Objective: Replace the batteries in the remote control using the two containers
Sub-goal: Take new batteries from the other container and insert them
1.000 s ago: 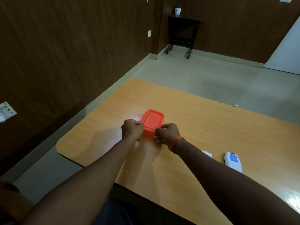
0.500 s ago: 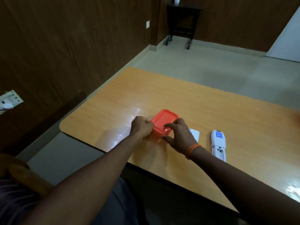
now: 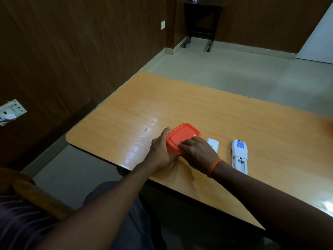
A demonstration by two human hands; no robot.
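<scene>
Glossy wood-grain table (image 3: 198, 109) (sheen); smooth plastic container (image 3: 182, 134).

Dim room; soft overhead glare streaks the glossy counter (image 3: 180, 109), forearms cast faint shadows toward its near edge, and wide-angle distortion bends the frame's edges.
</scene>
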